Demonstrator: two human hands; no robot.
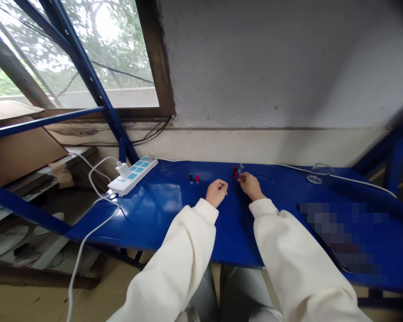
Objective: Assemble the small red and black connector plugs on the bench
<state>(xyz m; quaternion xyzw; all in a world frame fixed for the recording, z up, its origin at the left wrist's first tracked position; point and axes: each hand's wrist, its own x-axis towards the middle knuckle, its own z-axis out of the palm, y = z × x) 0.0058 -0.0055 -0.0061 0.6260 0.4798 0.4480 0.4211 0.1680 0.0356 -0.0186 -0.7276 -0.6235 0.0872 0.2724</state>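
Note:
My left hand (217, 192) is held above the middle of the blue table, its fingers curled together; whatever is in them, if anything, is hidden. My right hand (251, 185) reaches farther back, with thumb and fingers pinched together. Right by its fingertips are a small red-and-black piece (235, 172) and a small clear piece (241, 167); I cannot tell whether the fingers grip either one. To the left of my left hand, a small black cylinder (190, 178) and a small red cylinder (197, 178) stand upright, side by side.
A white power strip (132, 175) with a plugged-in charger and cable lies on the table's left. Small clear pieces (262, 176) lie right of my right hand. A clear round item (314, 179) and a white cable (362, 183) are at the back right. A blurred dark flat object (339, 237) lies at right.

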